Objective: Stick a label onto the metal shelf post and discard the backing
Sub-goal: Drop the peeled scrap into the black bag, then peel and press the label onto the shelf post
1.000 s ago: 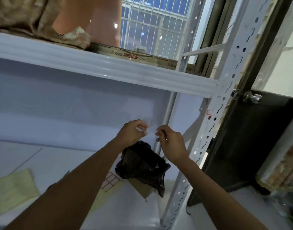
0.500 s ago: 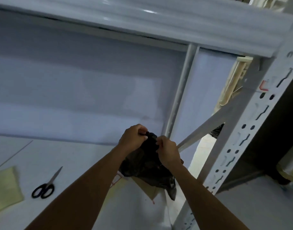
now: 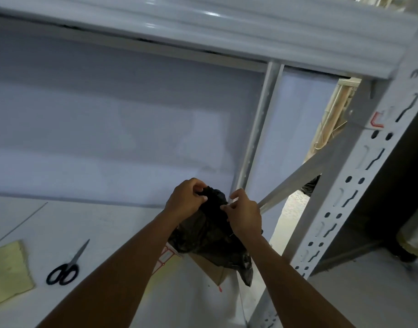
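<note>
White shelving fills the view, with a white shelf board below and a beam across the top. Nearest, two bare forearms reach in from the bottom edge. To their left on the board lie a yellow cloth and, just beside it, black scissors, blades pointing away. Under the left forearm a label sheet with red-bordered labels lies flat, touching a piece of cardboard.

Past these, a black bag sits near the back corner of the board. The left hand pinches the bag's top edge, fingers curled tight on the plastic. The right hand is at the bag's right rim, thumb and forefinger closed together; something small and pale shows at the fingertips, too small to tell whether it is the backing.

At right, the perforated post rises tilted, and a label with a red border is stuck on it just below the beam. A diagonal brace runs from the post toward the right hand. Behind stands a rear post against a pale wall.
</note>
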